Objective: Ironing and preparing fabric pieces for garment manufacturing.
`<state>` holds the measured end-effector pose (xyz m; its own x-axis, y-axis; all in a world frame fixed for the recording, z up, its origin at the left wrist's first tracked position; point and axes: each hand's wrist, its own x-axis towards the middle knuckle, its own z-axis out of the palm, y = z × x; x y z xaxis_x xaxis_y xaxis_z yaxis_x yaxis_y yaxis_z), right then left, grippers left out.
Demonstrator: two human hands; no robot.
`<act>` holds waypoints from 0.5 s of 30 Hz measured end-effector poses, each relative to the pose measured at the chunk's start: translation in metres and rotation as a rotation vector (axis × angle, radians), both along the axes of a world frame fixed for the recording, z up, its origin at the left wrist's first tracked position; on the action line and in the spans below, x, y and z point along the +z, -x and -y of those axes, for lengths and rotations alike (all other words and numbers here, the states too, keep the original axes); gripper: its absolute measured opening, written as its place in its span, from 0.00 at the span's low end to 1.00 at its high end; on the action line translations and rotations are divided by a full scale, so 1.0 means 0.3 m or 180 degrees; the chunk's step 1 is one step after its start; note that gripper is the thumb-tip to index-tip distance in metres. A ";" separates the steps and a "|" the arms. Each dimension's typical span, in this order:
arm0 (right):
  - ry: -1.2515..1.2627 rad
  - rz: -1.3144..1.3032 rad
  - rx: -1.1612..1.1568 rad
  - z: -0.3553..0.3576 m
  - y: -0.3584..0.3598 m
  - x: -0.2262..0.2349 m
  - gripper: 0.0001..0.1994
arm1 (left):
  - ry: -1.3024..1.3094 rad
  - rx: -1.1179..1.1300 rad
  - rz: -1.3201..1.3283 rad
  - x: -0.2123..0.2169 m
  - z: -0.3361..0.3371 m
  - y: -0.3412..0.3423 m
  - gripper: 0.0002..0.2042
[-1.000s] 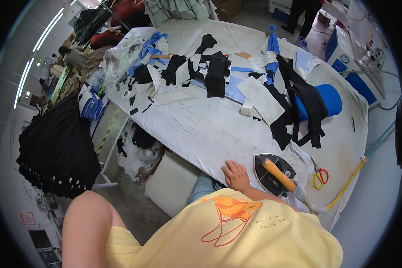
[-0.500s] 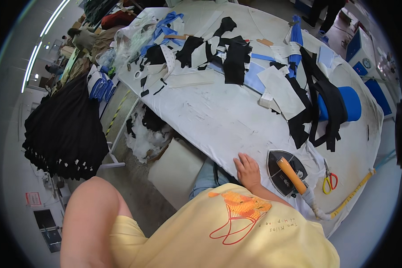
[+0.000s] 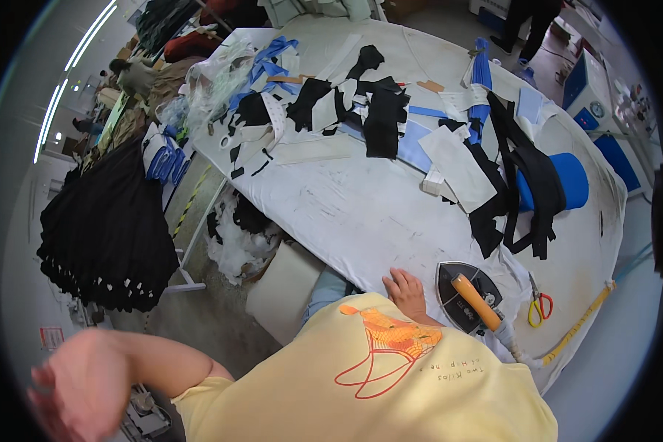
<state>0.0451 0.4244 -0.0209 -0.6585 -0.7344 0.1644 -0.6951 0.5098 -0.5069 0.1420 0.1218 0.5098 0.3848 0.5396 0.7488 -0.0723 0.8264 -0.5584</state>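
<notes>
My right hand (image 3: 407, 295) rests on the white-covered table (image 3: 346, 228) near its front edge, fingers laid out and holding nothing. Just right of it stands an iron (image 3: 465, 296) with a dark soleplate and an orange handle. Beyond the iron lie scissors (image 3: 539, 309) with red and yellow handles. My left hand (image 3: 81, 390) is raised off to the lower left, away from the table, somewhat blurred. Its fingers look apart, and I see nothing in them.
Black fabric pieces (image 3: 384, 121), pale sheets (image 3: 460, 169) and a blue rounded block (image 3: 571, 180) lie on the table. Black garments (image 3: 107, 228) hang at left. A pale box-like thing (image 3: 280, 295) stands by the table's edge. A person (image 3: 523, 29) stands far right.
My left arm has swung outward, bringing the left hand into view at lower left. The right hand stays on the table beside the iron. The whole view has shifted slightly.
</notes>
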 end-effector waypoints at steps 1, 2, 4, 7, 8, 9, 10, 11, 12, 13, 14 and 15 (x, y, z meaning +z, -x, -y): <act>0.0054 0.0000 0.0020 0.011 -0.013 0.005 0.22 | -0.0207 0.0210 0.0253 -0.033 0.029 0.033 0.29; 0.0068 0.0013 0.0018 0.030 -0.020 0.016 0.22 | -0.0419 0.0422 0.0506 -0.077 0.075 0.078 0.31; 0.0244 0.0117 -0.0054 0.009 -0.008 0.030 0.19 | -0.1638 -0.0037 0.1653 -0.255 0.220 0.177 0.34; 0.0313 0.0052 -0.0164 -0.011 0.011 0.058 0.16 | -0.3389 0.0111 0.3827 -0.621 0.350 0.400 0.18; 0.0350 0.0039 -0.0202 0.002 0.015 0.053 0.16 | -0.3741 0.0103 0.4651 -0.718 0.394 0.436 0.17; 0.0304 0.0006 -0.0220 -0.012 0.013 0.028 0.15 | -0.4383 0.0120 0.5096 -0.845 0.371 0.505 0.17; 0.0304 -0.0025 -0.0212 -0.008 0.006 0.013 0.14 | -0.4366 0.0114 0.5684 -0.982 0.400 0.550 0.17; 0.0305 -0.0032 -0.0271 0.001 0.006 0.019 0.14 | -0.4368 -0.0223 0.6112 -1.113 0.414 0.594 0.17; 0.0290 -0.0049 -0.0252 -0.005 0.003 0.040 0.12 | -0.4439 -0.0479 0.6402 -1.205 0.378 0.661 0.18; 0.0292 -0.0090 -0.0224 -0.003 0.008 0.064 0.11 | -0.4490 -0.0733 0.6665 -1.274 0.335 0.736 0.19; 0.0280 -0.0095 -0.0295 -0.002 0.006 0.073 0.11 | -0.4790 -0.1108 0.6629 -1.345 0.296 0.803 0.19; 0.0279 -0.0109 -0.0315 -0.001 0.004 0.084 0.11 | -0.5087 -0.1497 0.6576 -1.415 0.266 0.876 0.20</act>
<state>0.0438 0.4246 0.0044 -0.7199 -0.6480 0.2487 -0.6612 0.5315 -0.5295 -0.1207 0.0419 0.0853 -0.9324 -0.2494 -0.2617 -0.3306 0.2953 0.8964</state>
